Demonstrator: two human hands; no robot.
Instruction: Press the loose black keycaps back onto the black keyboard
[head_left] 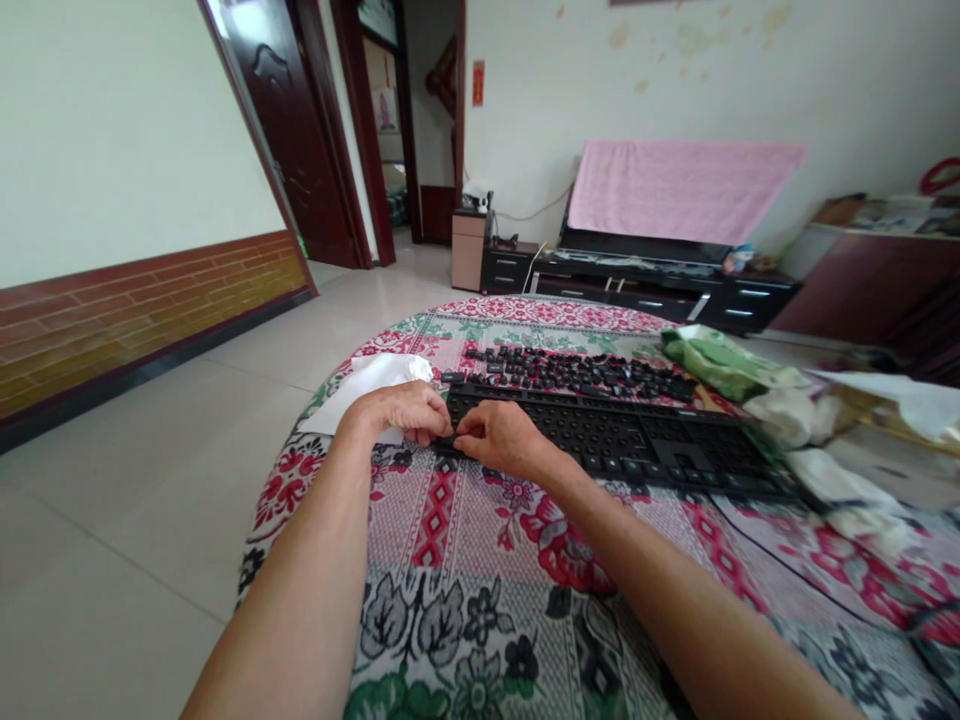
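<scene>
A black keyboard (592, 428) lies across the tablecloth with most of its keycaps off; a few remain along the front row. My left hand (409, 408) is closed at the keyboard's left end, its fingertips pointing down by the edge. Just beside it, my right hand (499, 436) pinches at the front left corner, with thumb and fingers together. Something small and dark shows between the two hands, but I cannot tell whether it is a keycap or part of the keyboard. Many loose black keycaps (592, 372) lie in a band behind the keyboard.
White paper (360, 388) with a crumpled tissue (417, 368) lies left of the keyboard. To the right are a green packet (712, 362) and crumpled wrappings (795, 412). A black cable (787, 570) runs toward the right. The round table wears a flowered cloth (480, 560).
</scene>
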